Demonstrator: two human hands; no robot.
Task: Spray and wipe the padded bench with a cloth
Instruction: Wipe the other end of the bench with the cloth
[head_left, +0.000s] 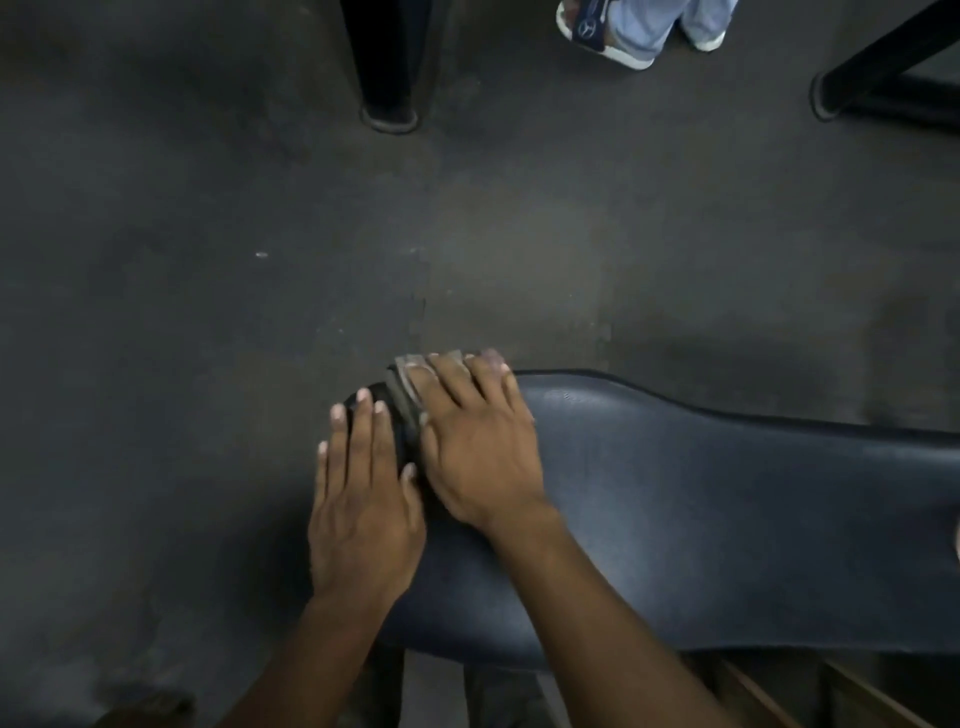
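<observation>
The dark blue padded bench (727, 519) runs from the lower middle out to the right edge. Its narrow left end lies under both hands. My right hand (478, 447) presses flat on a small grey cloth (408, 387), which peeks out past the fingers at the bench's far left corner. My left hand (363, 509) rests flat on the bench's rounded left end, fingers spread, holding nothing. No spray bottle is in view.
Dark grey floor (208, 260) fills most of the view. A black equipment leg (389, 78) stands at the top middle, another black frame (883, 78) at the top right. Another person's feet in sandals (613, 31) are at the top. Wooden pieces (779, 696) show under the bench.
</observation>
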